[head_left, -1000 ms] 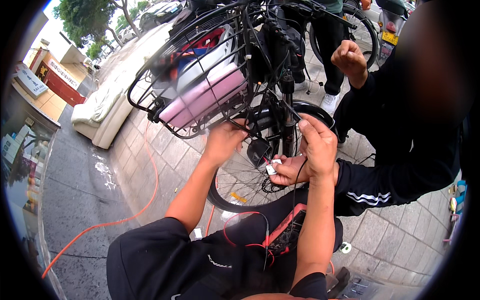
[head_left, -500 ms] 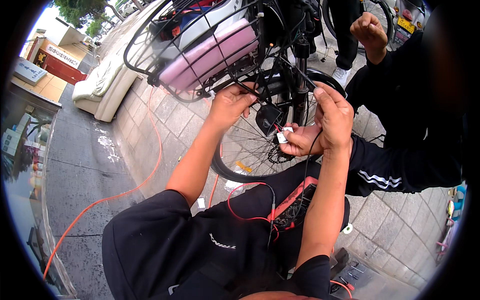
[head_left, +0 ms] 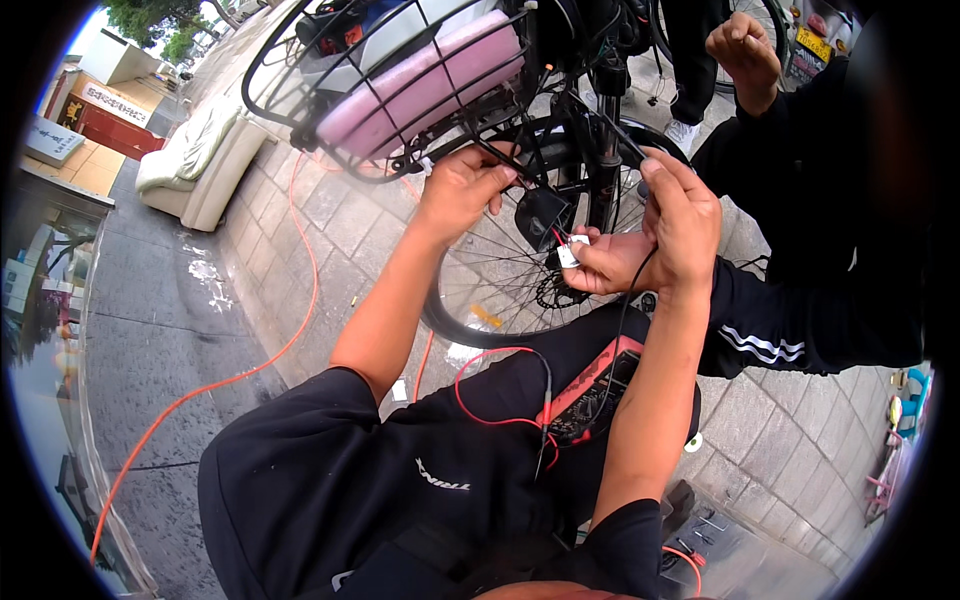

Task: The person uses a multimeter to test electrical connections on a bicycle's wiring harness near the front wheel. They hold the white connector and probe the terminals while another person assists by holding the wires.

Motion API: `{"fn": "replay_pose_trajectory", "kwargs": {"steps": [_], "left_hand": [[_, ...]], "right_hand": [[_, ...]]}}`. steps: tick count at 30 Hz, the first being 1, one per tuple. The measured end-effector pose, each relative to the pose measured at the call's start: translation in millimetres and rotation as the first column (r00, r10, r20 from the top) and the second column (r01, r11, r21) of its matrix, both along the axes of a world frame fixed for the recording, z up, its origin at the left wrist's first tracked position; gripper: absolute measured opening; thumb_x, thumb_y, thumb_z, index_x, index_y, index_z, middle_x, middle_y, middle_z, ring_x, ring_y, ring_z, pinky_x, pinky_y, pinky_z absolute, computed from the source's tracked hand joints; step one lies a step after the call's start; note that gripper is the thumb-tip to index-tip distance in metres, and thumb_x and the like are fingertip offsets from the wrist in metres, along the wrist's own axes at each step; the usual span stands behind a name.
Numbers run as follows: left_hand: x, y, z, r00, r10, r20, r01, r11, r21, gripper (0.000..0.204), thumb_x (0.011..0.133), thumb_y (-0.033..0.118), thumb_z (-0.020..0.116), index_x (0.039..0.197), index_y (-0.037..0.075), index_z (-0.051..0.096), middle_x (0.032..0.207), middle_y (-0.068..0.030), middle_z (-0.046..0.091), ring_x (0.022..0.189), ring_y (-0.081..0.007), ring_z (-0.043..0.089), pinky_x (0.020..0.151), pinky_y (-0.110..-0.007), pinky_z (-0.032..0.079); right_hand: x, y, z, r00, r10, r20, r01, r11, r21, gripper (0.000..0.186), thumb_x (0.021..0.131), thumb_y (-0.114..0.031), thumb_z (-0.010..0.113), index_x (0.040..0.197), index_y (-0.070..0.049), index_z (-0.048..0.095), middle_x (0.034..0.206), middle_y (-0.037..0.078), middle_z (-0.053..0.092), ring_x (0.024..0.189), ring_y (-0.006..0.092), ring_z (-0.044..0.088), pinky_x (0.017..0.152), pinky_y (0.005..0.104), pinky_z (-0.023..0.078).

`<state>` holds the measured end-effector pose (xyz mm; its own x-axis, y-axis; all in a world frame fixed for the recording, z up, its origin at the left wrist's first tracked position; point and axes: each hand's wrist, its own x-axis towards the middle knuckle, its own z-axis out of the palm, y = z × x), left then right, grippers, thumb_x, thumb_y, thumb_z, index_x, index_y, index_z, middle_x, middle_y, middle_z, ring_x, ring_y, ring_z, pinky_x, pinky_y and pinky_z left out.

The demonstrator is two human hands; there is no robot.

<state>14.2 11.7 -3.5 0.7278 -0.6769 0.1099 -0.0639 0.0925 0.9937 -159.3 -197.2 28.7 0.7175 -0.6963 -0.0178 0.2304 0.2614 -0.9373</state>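
Observation:
My left hand [head_left: 468, 190] is closed in a pinch below the basket, beside the bicycle's front wheel [head_left: 447, 312]; what its fingertips hold is hidden. Between the fingers of my right hand [head_left: 682, 215] is a black test probe [head_left: 628, 143], tilted up toward the fork [head_left: 608, 120]. Its black lead runs down to a red and black multimeter [head_left: 597, 390] on my lap, where a red lead [head_left: 462, 385] lies looped. Between my hands, a co-worker's hand [head_left: 612, 262] holds a white connector [head_left: 572, 252] with red wires. A round black part [head_left: 540, 215] hangs beside it.
A wire basket [head_left: 462, 92] with a pink slab stands above the wheel. The co-worker's other hand [head_left: 745, 55] is raised at the right. An orange hose or cable [head_left: 290, 345] crosses the pavement. A pale sofa [head_left: 205, 170] stands left; tools [head_left: 705, 535] lie lower right.
The view has shifted a little. My right hand and the probe sit slightly farther right of the connector; both my hands keep the same grip.

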Motion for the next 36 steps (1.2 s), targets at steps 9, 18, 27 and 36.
{"fn": "replay_pose_trajectory", "kwargs": {"steps": [9,18,27,36], "left_hand": [[-1,1,1,0.999,0.002,0.033,-0.002,1.0,-0.001,0.024,0.098,0.002,0.064,0.12,-0.008,0.062,0.102,-0.014,0.071,0.086,-0.0168,0.07,0.057,-0.025,0.049],[1,0,3,1.0,0.002,0.018,-0.003,0.999,0.044,0.029,0.099,0.002,0.063,0.126,-0.008,0.059,0.104,-0.0136,0.07,0.088,-0.0163,0.07,0.055,-0.022,0.049],[0,0,4,1.0,-0.001,0.021,-0.001,0.996,0.086,0.032,0.099,0.001,0.062,0.128,-0.011,0.056,0.104,-0.0153,0.069,0.087,-0.0175,0.07,0.055,-0.023,0.051],[0,0,3,0.999,0.01,0.04,-0.013,0.997,0.077,0.029,0.099,-0.001,0.062,0.126,-0.011,0.058,0.104,-0.015,0.07,0.087,-0.0178,0.071,0.056,-0.024,0.052]], "right_hand": [[-43,-12,3,0.982,0.105,-0.157,-0.133,0.974,-0.182,0.024,0.091,-0.01,0.071,0.109,0.006,0.075,0.092,0.003,0.071,0.083,0.0081,0.06,0.076,0.0235,0.049],[-18,44,6,0.996,0.052,-0.074,-0.069,0.967,-0.244,0.027,0.099,-0.014,0.066,0.117,0.005,0.068,0.081,0.006,0.068,0.061,0.0106,0.065,0.064,0.0273,0.055],[7,52,-5,0.996,-0.04,-0.083,0.022,0.976,-0.215,0.031,0.098,-0.025,0.067,0.115,0.0,0.072,0.08,0.009,0.069,0.063,0.015,0.063,0.059,0.0324,0.052],[14,43,-8,0.999,0.02,-0.035,-0.018,0.998,0.062,0.029,0.097,-0.021,0.068,0.117,0.0,0.073,0.072,-0.004,0.058,0.059,0.0053,0.053,0.048,0.0239,0.045]]}}
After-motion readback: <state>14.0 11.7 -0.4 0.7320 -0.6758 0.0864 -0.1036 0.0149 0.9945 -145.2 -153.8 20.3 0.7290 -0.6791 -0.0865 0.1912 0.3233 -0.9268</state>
